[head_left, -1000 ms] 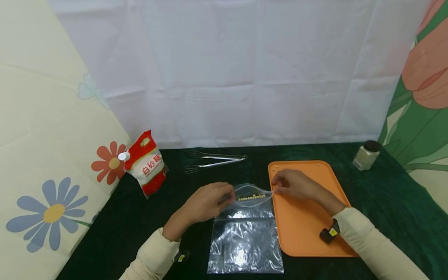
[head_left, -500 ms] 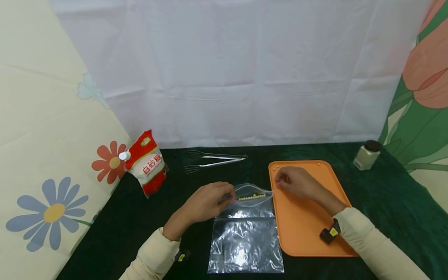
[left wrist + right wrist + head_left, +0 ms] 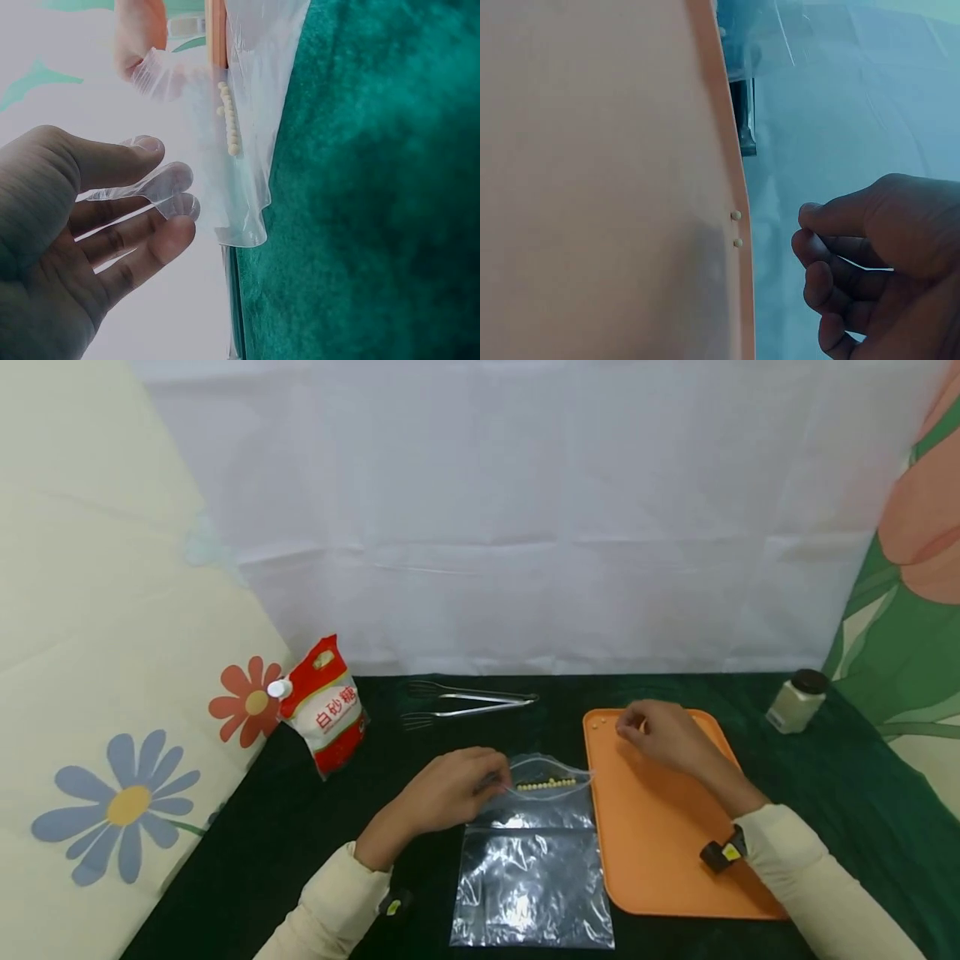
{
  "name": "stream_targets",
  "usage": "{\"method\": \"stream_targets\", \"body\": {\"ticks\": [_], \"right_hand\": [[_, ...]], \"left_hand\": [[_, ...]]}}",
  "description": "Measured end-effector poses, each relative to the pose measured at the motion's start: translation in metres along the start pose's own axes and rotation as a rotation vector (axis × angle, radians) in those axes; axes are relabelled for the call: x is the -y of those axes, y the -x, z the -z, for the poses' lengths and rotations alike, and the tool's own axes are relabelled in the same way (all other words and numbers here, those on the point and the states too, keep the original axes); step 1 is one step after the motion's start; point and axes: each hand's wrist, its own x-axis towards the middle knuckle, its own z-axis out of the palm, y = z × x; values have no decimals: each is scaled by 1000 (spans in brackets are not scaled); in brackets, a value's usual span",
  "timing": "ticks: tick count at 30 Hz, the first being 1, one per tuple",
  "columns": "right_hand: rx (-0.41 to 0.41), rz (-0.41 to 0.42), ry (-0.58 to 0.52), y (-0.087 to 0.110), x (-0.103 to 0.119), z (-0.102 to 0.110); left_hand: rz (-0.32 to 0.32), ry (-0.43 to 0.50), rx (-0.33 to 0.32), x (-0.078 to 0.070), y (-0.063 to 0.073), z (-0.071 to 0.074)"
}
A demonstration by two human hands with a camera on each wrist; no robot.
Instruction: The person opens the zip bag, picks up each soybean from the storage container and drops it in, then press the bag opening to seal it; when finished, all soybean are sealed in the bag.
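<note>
My left hand [image 3: 461, 789] pinches the left edge of the mouth of a clear zip bag [image 3: 534, 885], thumb against fingers, as the left wrist view shows. The bag lies on the dark green cloth with its mouth parted. A row of small pale yellow beads [image 3: 546, 784] shows at that mouth; the left wrist view shows these beads [image 3: 229, 120] too. My right hand [image 3: 663, 735] hovers over the far part of an orange tray [image 3: 660, 852], fingers loosely curled, with nothing visible between them. Two small beads [image 3: 736, 229] lie by the tray's rim, apart from the hand.
Metal tongs [image 3: 480, 703] lie behind the bag. At the back left stands a red and white sugar bag [image 3: 330, 706] with a white cap. A dark-lidded jar [image 3: 797, 703] is at the back right. A white sheet [image 3: 562, 527] hangs behind the table.
My right hand has let go of the bag's right edge and moved right and away over the tray. My left hand keeps its hold. The head view has shifted slightly.
</note>
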Motion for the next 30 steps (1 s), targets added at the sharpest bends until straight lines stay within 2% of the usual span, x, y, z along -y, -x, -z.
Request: {"method": "stream_targets", "body": {"ticks": [5,14,20,30], "right_hand": [[6,34,20,-13,2,3],[85,24,63,-37,1,-8],[106,-10,56,-43,-5,-17],[107,-20,34,-47,-6,-26]], "left_hand": [[-4,-21,-13,1,0,0],[1,-9,-7,1,0,0],[7,-5,5,0,-1,2],[15,-7,7,0,-1,1]]}}
